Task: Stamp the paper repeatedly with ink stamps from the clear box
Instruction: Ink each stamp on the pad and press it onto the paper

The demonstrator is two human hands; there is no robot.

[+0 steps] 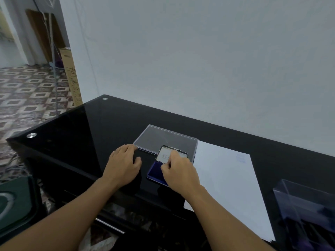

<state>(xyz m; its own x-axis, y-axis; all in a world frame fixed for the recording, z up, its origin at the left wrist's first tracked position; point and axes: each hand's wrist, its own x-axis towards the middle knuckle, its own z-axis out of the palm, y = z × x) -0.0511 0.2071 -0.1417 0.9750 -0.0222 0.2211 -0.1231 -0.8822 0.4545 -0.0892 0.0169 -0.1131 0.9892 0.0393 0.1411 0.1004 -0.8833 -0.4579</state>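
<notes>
Blue ink pad (156,169) lies open at the centre of the frame, its hinged lid (166,153) raised toward the wall, pale inside face showing. Right hand (178,172) is over the pad, fingers bunched downward on something small; whether it is a stamp cannot be told, as the hand hides it. Left hand (124,164) rests just left of the pad, palm down, fingers curled loosely, fingertips at the near corner of a flat clear lid (159,137); what lies beneath the palm is dark and indistinct, so whether it holds anything cannot be told.

White paper (228,182) lies immediately right of the pad, running from centre to the lower right. One faint blue stamp mark (241,158) shows near its far right corner. The rest of the sheet is blank. The clear lid sits behind the pad, touching the paper's far left edge or just beside it.

Clear box (306,211) stands at the lower right edge of the frame, beside the paper, with dark contents too blurred to identify.

Surface: black glossy glass table (76,134), reflective, with round metal fittings at its two left corners. Plain white wall (199,51) runs directly behind the table. At the upper left, a patterned tiled floor (27,87), a tall cardboard box (71,77) against the wall's end, and a wooden door panel beyond. A dark green object sits at the lower left, below table level.
</notes>
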